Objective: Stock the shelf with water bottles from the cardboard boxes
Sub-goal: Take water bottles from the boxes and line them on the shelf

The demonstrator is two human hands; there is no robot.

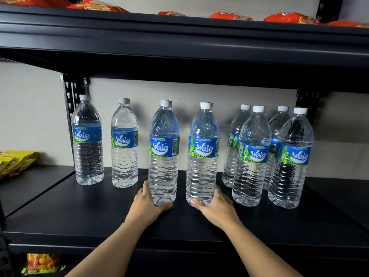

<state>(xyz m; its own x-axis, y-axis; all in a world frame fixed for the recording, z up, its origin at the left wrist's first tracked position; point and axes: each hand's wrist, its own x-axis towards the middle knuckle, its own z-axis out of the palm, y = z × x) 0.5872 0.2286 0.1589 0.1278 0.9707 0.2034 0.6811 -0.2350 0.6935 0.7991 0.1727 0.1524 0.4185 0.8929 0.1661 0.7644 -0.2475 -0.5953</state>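
Several clear water bottles with blue "Waig" labels stand upright on the black shelf (pixel 99 212). My left hand (pixel 148 204) grips the base of one front bottle (pixel 163 152). My right hand (pixel 214 206) grips the base of the front bottle beside it (pixel 202 154). Each of these two hides another bottle right behind it; only the caps show. Two single bottles stand at the left (pixel 87 140) (pixel 124 144). On the right two pairs stand front to back (pixel 252 156) (pixel 291 160). No cardboard box is in view.
The upper shelf board (pixel 179 37) hangs low over the bottle caps and carries orange snack packets (pixel 289 18). Yellow packets (pixel 16 160) lie on the neighbouring shelf at the left. A snack packet (pixel 42 262) lies on the shelf below. Black uprights (pixel 68 90) flank the bay.
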